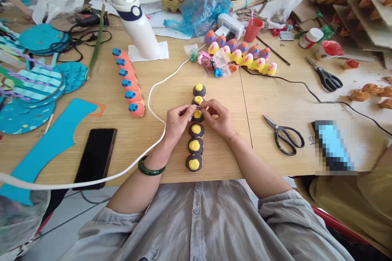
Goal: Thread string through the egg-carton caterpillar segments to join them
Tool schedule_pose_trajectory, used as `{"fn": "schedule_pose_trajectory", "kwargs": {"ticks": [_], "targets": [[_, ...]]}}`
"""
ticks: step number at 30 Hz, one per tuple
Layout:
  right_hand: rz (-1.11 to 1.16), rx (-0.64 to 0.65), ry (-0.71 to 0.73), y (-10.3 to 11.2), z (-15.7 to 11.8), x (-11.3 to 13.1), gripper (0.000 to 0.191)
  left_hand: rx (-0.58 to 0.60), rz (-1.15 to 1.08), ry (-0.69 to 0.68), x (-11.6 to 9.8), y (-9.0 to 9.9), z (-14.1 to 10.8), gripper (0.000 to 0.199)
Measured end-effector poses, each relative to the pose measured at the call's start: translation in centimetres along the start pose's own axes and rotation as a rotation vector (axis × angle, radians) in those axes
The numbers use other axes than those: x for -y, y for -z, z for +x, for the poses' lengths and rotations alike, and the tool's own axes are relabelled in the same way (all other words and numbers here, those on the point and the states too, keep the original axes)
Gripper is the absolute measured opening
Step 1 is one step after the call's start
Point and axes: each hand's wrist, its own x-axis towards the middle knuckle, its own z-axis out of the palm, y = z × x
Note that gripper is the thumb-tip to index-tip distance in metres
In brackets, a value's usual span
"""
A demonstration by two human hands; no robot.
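A strip of six-or-so joined dark brown cups, several in a row, each topped with a yellow blob point(195, 145), lies lengthwise on the wooden table in front of me. Over its upper part, my left hand point(180, 119) pinches with thumb and forefinger at a tiny dark piece, too small to name. From the other side, my right hand point(219, 118) has its thumb and forefinger pressed together close to the same spot, and what they hold cannot be made out. A green bangle point(151, 166) circles my left wrist.
A white cable point(149, 100) curves left of the strip. Beyond it stand an orange strip point(130, 83), a black phone point(96, 157) and a white bottle point(137, 28). Scissors point(284, 135) lie right of my right hand; purple and yellow strips point(251, 60) sit behind.
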Motion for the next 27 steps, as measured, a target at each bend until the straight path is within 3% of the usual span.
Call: {"fn": "schedule_pose_trajectory", "kwargs": {"ticks": [8,19,27], "targets": [[0.012,-0.003,0.023,-0.13,0.02,-0.07,0.008,0.048,0.011,-0.025,-0.1,0.05,-0.07,0.031],[0.019,-0.03,0.017,-0.19,0.05,-0.19,0.006,0.104,-0.118,0.056,-0.04,0.08,0.01,0.03],[-0.003,-0.043,0.052,-0.19,-0.02,-0.5,0.005,0.115,-0.032,0.001,-0.31,0.23,-0.03,0.029]]}}
